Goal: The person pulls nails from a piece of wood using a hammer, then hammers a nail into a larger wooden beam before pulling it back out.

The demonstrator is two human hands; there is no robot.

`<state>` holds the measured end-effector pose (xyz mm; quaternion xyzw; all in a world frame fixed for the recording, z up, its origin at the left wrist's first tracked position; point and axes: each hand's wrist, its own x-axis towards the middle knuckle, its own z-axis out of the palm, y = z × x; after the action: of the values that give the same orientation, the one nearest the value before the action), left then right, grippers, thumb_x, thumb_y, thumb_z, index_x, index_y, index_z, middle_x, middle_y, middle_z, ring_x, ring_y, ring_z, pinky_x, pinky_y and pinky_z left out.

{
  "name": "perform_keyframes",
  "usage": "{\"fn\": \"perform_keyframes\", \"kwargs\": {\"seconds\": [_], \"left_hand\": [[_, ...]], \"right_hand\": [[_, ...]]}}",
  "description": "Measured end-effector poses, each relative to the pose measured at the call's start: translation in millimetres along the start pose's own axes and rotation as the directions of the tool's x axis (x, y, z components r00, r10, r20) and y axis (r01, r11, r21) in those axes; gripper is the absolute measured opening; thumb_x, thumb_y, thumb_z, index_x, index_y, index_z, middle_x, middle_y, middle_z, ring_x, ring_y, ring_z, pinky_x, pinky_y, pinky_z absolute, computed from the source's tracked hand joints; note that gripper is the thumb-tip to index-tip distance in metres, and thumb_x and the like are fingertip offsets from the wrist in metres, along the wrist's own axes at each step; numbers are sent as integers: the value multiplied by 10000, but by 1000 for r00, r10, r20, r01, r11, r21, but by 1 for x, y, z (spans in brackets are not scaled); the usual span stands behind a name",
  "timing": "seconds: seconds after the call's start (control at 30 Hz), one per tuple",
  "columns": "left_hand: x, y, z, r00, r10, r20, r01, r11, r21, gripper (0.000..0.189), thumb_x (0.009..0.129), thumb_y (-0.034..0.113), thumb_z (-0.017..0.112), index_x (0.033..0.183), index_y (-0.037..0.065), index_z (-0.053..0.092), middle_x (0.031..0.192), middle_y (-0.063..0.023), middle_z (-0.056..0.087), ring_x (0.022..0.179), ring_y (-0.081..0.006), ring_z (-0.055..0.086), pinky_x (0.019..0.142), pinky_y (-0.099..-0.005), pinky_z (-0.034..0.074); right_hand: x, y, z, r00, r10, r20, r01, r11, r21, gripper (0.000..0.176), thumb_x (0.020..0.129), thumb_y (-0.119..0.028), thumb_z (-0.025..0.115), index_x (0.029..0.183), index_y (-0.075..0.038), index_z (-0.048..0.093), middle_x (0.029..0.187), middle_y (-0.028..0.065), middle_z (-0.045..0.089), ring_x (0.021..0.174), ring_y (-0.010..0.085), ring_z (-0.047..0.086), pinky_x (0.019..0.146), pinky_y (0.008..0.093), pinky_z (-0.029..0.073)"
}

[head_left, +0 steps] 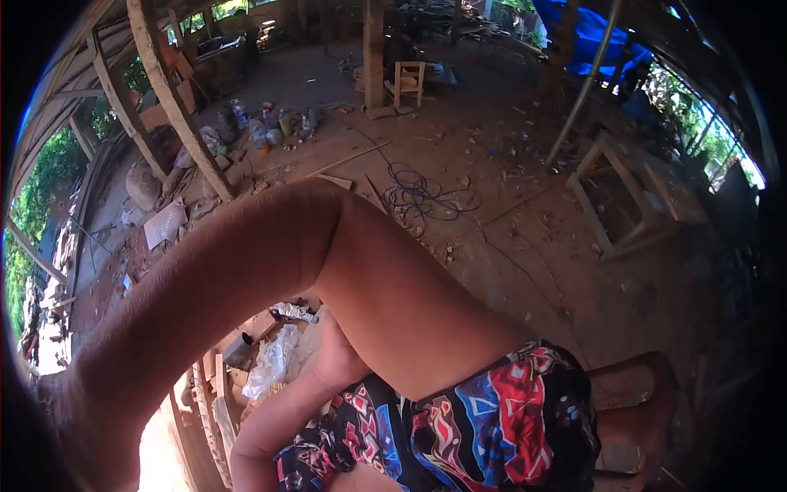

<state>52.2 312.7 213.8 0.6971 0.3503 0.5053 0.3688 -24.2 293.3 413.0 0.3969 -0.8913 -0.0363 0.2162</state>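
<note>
My right arm is raised close to the camera, its bent elbow in the middle of the view and its forearm running to the left edge. There my right hand (59, 402) is dark and cut off, its fingers not distinct. Below that arm, my left hand (334, 353) shows only in part, with its fingers hidden behind the right arm. Just left of it is a small dark and silvery item (295, 312). A crumpled clear plastic bag (273, 361) and a dark cup-like container (238, 349) lie further left, among wood pieces.
A coil of dark cable (418, 193) lies on the dirt floor ahead. A wooden frame (611, 197) stands at the right, a small wooden chair (409, 84) further back. Several bottles (284, 125) sit near a leaning post (176, 102). Another chair (648, 385) is close at my right.
</note>
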Motion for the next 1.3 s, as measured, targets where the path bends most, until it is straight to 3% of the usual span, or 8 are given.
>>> {"fn": "perform_keyframes", "kwargs": {"seconds": [0.27, 0.53, 0.67, 0.9, 0.97, 1.07, 1.1, 1.3], "left_hand": [[16, 7, 9, 957, 269, -111, -246, 951, 185, 189, 717, 59, 669, 897, 12, 640, 864, -126, 665, 782, -293, 642, 703, -352, 501], [6, 8, -22, 948, -53, -313, 19, 994, -112, 92, 840, 70, 616, 884, -9, 635, 787, -102, 654, 717, -165, 629, 662, -281, 492], [-2, 23, -7, 978, 177, -111, -138, 945, 296, 185, 715, 85, 705, 875, 6, 654, 799, -135, 655, 706, -293, 643, 666, -348, 510], [7, 11, -4, 968, 150, -202, -150, 989, 17, 160, 749, 62, 690, 883, -9, 638, 842, -98, 672, 711, -219, 640, 643, -317, 501], [17, 3, -15, 934, -242, -264, 110, 895, -433, 147, 752, 25, 688, 877, -28, 634, 852, -84, 673, 752, -150, 622, 659, -290, 497], [15, -5, 7, 979, -132, -156, 76, 944, -320, 185, 736, 28, 705, 892, -37, 629, 859, -78, 672, 776, -157, 622, 690, -308, 501], [18, 2, 9, 984, 166, -59, -164, 986, 30, 202, 746, 53, 711, 900, -46, 624, 865, -72, 669, 791, -160, 618, 717, -333, 502], [17, -53, 37, 964, -219, -152, 140, 899, -414, 224, 773, 78, 706, 935, -49, 618, 872, -85, 674, 819, -178, 630, 722, -332, 507]], "right_hand": [[20, 8, -1, 995, -66, 70, 68, 997, -36, 195, 656, -188, 617, 660, 0, 669, 624, 108, 622, 611, 246, 606, 532, 391, 441], [39, 2, -1, 988, -143, 55, 144, 989, -17, 190, 656, -184, 617, 658, -1, 667, 624, 108, 621, 612, 246, 605, 535, 392, 441], [43, 2, -5, 987, -154, 41, 155, 988, -18, 187, 656, -182, 616, 656, -1, 666, 624, 108, 621, 612, 246, 604, 536, 392, 442], [-10, 3, -22, 997, 82, 2, -82, 993, -85, 183, 655, -178, 616, 654, -2, 663, 624, 108, 620, 612, 246, 604, 538, 392, 442], [-23, 2, -23, 991, 130, -6, -130, 988, -85, 181, 655, -177, 616, 653, -2, 663, 624, 108, 619, 612, 246, 603, 539, 392, 442], [-35, 3, -26, 985, 174, -9, -174, 980, -91, 180, 655, -176, 615, 652, -2, 662, 624, 108, 619, 612, 246, 603, 540, 392, 442], [-39, 3, -27, 982, 188, -11, -188, 978, -94, 179, 655, -175, 615, 651, -2, 661, 624, 108, 619, 612, 246, 603, 540, 392, 442], [-51, 4, -33, 974, 225, -27, -227, 969, -99, 175, 655, -172, 615, 649, -3, 660, 624, 108, 618, 612, 246, 602, 542, 392, 443]]}}
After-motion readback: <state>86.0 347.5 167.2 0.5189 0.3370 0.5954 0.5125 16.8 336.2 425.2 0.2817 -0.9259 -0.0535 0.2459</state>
